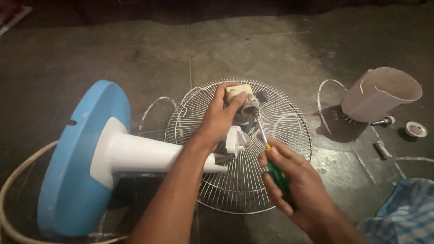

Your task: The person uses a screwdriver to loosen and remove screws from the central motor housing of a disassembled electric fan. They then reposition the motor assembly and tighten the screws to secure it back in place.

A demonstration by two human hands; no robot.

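Observation:
A pedestal fan lies on its side on the dark floor, its round blue base (72,180) at the left and its white stem (149,156) pointing right. My left hand (221,115) grips the fan's motor unit (242,101) at the head, over the round wire guard (246,180). My right hand (289,180) holds a green-handled screwdriver (276,174), whose metal shaft slants up to the motor's side.
A pale plastic motor cover (379,92) lies at the right, with a small knob (384,121), a round white cap (416,129) and a small part (382,148) near it. Blue checked cloth (407,217) is at the lower right. A pale ring (18,162) curves at the left.

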